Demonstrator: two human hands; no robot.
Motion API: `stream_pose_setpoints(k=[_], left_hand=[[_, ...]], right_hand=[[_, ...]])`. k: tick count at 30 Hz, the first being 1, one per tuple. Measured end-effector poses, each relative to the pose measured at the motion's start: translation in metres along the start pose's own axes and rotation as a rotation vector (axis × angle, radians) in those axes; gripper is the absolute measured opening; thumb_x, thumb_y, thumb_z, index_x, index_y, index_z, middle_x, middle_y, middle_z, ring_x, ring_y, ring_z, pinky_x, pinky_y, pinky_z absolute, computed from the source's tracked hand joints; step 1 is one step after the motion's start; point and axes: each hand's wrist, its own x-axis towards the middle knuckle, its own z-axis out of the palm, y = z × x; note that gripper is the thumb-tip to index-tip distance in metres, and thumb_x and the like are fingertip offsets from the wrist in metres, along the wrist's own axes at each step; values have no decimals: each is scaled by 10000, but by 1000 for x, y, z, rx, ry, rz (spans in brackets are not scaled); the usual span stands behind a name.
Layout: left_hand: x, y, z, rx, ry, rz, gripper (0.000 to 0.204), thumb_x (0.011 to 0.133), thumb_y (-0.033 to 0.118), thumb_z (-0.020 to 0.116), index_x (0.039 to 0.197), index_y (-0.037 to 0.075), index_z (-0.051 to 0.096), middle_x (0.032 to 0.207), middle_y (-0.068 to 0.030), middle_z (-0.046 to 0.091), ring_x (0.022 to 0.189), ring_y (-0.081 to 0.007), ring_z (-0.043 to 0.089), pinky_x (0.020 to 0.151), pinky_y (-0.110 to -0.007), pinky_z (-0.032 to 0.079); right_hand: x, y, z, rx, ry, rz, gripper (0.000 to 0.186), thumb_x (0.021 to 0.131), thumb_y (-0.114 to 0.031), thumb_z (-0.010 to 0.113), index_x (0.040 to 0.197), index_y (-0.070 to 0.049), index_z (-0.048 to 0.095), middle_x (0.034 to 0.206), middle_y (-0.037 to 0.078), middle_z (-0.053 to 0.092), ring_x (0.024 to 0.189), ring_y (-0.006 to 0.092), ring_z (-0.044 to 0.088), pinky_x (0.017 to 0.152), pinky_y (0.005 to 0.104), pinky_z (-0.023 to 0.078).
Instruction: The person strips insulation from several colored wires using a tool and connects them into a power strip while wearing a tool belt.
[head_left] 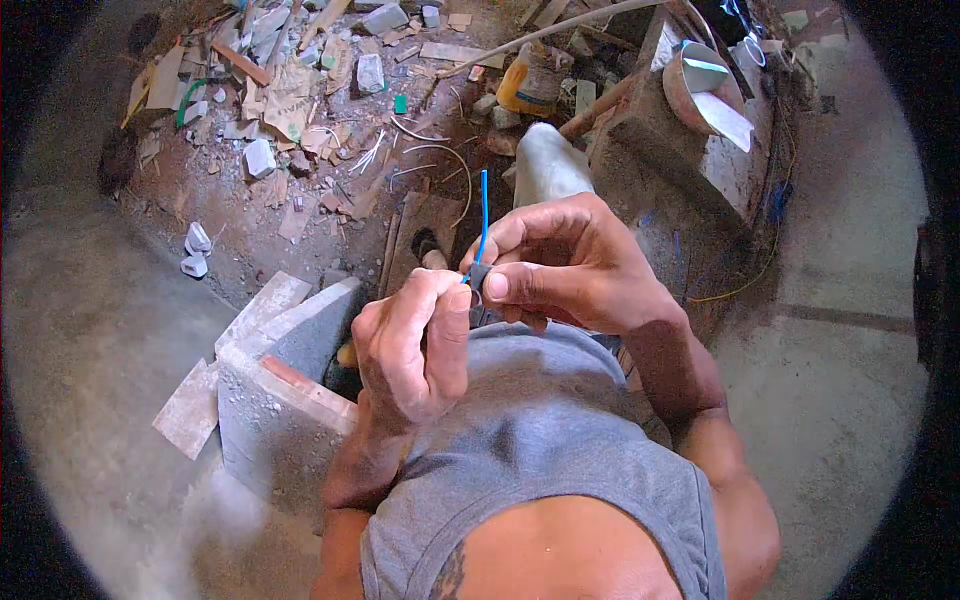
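Hands: two, both bare, raised close together in front of one grey sleeveless top (530, 410).
Left hand (408, 345): thumb and forefinger drawn narrow, their tips pinched at the lower part of the wire.
Right hand (600, 265): thumb and forefinger closed on one small dark-grey piece — its exact kind I cannot tell.
Blue wire: one length (485, 205), between the two hands, its free end standing up above the fingertips with a slight bend.
Grey piece: one (479, 274), against the wire, just under the right forefinger.
White chunks, left floor: two (197, 239), lying close to each other, well apart from the hands.
White blocks in the rubble: two that stand out, one lower (260, 158) and one higher (370, 73).
Green square: one (400, 104), small, on the dirt floor.
Yellow container: one (530, 82), beyond the right hand.
Round vessel: one (683, 92), at upper right, with two white pieces (722, 118) in it — one reaching over its rim.
Pale strands: several (452, 150), thin, some curved, scattered on the dirt; too tangled to count.
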Motion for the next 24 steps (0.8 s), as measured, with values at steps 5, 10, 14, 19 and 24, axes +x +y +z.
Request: stream_pose_setpoints(k=[5,10,14,19,24], left_hand=[[-3,-1,0,-23,-12,-36,153,976,92,551,887,-21,605,714,-169,611,584,-314,653,523,-368,478],[-7,2,4,-70,18,-82,168,972,102,542,861,-13,595,665,-120,599,558,-218,591,508,-336,440],[-9,-1,6,-120,54,-117,196,963,110,535,808,-1,580,616,-73,572,528,-121,511,493,-308,395],[-13,-3,1,-100,-10,-129,169,965,100,546,839,-8,578,651,-101,597,559,-216,588,513,-336,439],[-17,-6,-1,-88,-30,-114,149,967,104,565,875,-12,578,675,-140,612,579,-306,658,530,-373,475]], right_hand=[[2,-4,-2,-43,5,34,163,908,-147,727,989,-7,702,720,1,648,592,54,559,502,217,425],[7,-5,-4,-21,9,22,118,881,-59,728,956,25,692,748,47,662,601,84,586,493,221,447],[10,-6,-4,9,-9,39,157,898,-147,736,955,-6,698,747,9,669,595,59,558,504,220,435],[14,-12,-6,-8,-21,96,164,898,-164,736,956,-16,694,764,13,682,602,58,571,500,222,446],[18,-15,-2,-39,-11,138,150,899,-156,728,953,-21,690,755,21,677,593,62,576,489,227,446]])
